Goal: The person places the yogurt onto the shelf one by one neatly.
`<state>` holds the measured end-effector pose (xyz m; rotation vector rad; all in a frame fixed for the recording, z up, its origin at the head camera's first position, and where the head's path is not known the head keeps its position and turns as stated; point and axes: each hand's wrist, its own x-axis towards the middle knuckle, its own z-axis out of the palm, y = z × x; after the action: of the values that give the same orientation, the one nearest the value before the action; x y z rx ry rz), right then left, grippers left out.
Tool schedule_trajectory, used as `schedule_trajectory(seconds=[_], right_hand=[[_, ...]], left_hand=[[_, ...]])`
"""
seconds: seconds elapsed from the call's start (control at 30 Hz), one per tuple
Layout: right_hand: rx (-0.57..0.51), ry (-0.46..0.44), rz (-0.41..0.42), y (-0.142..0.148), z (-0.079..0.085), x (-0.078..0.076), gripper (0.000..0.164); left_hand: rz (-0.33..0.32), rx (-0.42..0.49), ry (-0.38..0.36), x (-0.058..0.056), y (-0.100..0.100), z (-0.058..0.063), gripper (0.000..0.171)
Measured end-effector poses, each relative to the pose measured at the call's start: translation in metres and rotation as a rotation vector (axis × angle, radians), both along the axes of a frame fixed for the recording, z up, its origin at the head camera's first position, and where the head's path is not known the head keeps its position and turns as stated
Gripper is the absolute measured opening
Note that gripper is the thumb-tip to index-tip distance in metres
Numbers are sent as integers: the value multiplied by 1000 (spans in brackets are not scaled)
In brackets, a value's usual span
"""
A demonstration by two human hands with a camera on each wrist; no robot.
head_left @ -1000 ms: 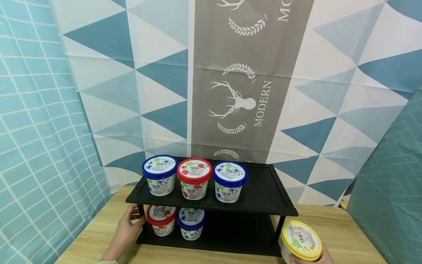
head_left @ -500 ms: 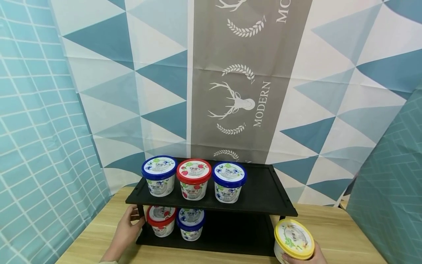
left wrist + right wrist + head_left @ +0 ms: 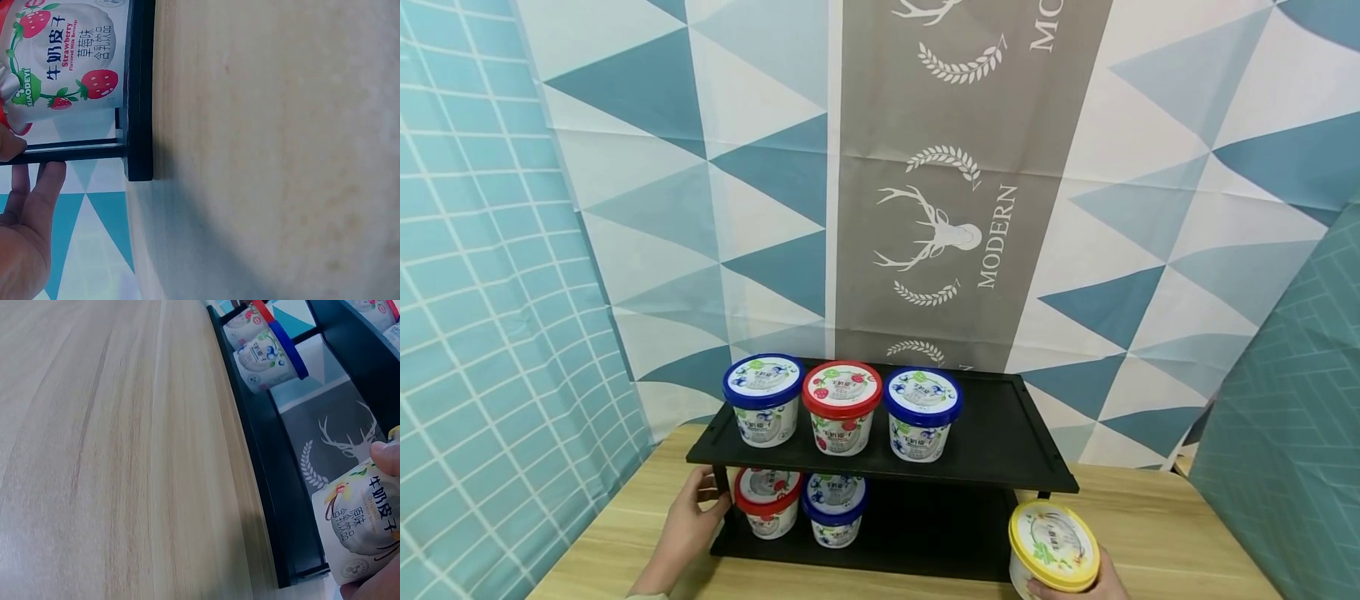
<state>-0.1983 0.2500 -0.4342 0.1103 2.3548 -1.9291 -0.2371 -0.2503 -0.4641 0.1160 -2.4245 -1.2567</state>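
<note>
A two-tier black shelf (image 3: 992, 433) stands on the wooden table. My left hand (image 3: 688, 517) grips its left front post, thumb on one side and fingers on the other in the left wrist view. My right hand (image 3: 1108, 579) holds a yellow-lidded tub (image 3: 1054, 546) in front of the shelf's right end, tilted in the right wrist view. On the lower tier sit a red-lidded strawberry tub (image 3: 767, 500), close by my left hand, and a blue-lidded tub (image 3: 833, 510). The upper tier carries a blue-lidded tub (image 3: 763, 400), a red-lidded tub (image 3: 842, 407) and another blue-lidded tub (image 3: 922, 413).
The shelf's upper tier overhangs the lower tier (image 3: 925, 533), with posts at the ends. Wooden tabletop (image 3: 1157, 517) extends to the right and in front. Patterned cloth (image 3: 760, 208) hangs close behind, and tile-print sheets (image 3: 490, 292) flank the left side.
My right hand has carried the yellow-lidded tub leftward, toward the front of the shelf's right end. The left hand has stayed on the post, and the other tubs have not moved.
</note>
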Motion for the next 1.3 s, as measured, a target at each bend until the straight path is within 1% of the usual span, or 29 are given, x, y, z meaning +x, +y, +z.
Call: schedule_trajectory(seconds=[0.23,0.37,0.47,0.6,0.67,0.93,0.97,1.07,1.17,1.2,1.3], right_hand=[[-32,-4,1,-8,-1,0,71],[-54,-2,30,-11,-2,-2,72],[-52,-2,51,-14,-3,-3,72],[-59,-9,64,-19,-6,-4,73],[-54,-10,57,-22,-7,-4,73],[-64,42,58,-33,-5,-7,73],[-57,48,53,-35,-5,-7,74],[39,50,-11,-41,-4,-6,76],[96,64,-42,-46,-4,-7,79],[103,72,-38,-47,-5,-7,78],[61,105,30,-49,-7,-11,73]], left_hand=[[4,-5,0,0,1,1,37],[6,-6,-1,1,1,2,37],[4,-5,3,1,0,2,37],[4,-4,4,0,-1,0,37],[7,-6,9,0,-1,-1,37],[10,-6,5,0,-1,-2,37],[12,-7,6,0,-1,-2,37],[8,-4,0,0,-1,-1,38],[3,-2,1,-1,-1,-1,38],[2,-3,-1,-1,-1,-1,38],[1,2,3,-1,0,0,37]])
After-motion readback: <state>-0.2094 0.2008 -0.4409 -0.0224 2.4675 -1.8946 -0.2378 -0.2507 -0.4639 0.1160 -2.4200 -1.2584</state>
